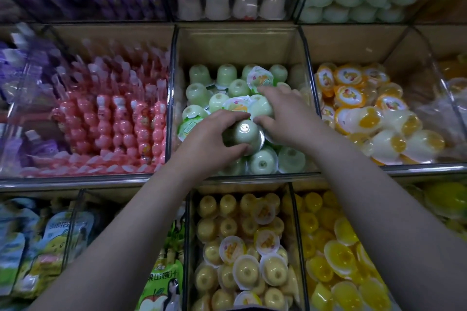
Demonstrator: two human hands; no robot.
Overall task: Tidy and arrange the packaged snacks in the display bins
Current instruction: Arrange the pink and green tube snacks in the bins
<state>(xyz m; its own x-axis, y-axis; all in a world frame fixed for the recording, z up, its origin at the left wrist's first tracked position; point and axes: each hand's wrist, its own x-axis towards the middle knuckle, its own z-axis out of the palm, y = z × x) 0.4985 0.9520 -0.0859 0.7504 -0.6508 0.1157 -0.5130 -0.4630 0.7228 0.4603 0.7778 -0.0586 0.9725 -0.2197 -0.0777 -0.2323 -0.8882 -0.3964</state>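
Closest in: two bare forearms (379,209), reaching up over the lower bin of yellow jelly cups (246,270) toward the middle bin (240,40) on the shelf above. In that bin, left hand (212,139) wrapped round a green jelly cup (243,134), fingers curled over its far side and thumb under its near side. Held upside down, narrow base up toward the camera, wide sealed lid down toward the heap, long axis close to upright with a slight lean to the right. Just beside it and a little further back, right hand (285,108) closed about a second green cup (262,107), forefinger stretched over the top, thumb tucked beneath. That one on its side, rounded base toward the left hand, axis roughly level. Thumbs nearly touching, so both held cups well within reach of either hand, the upturned one nearer the body. Around them a loose jumble: some cups base-up in rows at the back, several tipped over with printed lids showing. Probably mid-sort, with the upturned cup needing only a straight set-down into a gap at the front. Left neighbour full of pink skewer sweets (121,121), right neighbour of orange-lidded cups (350,76).
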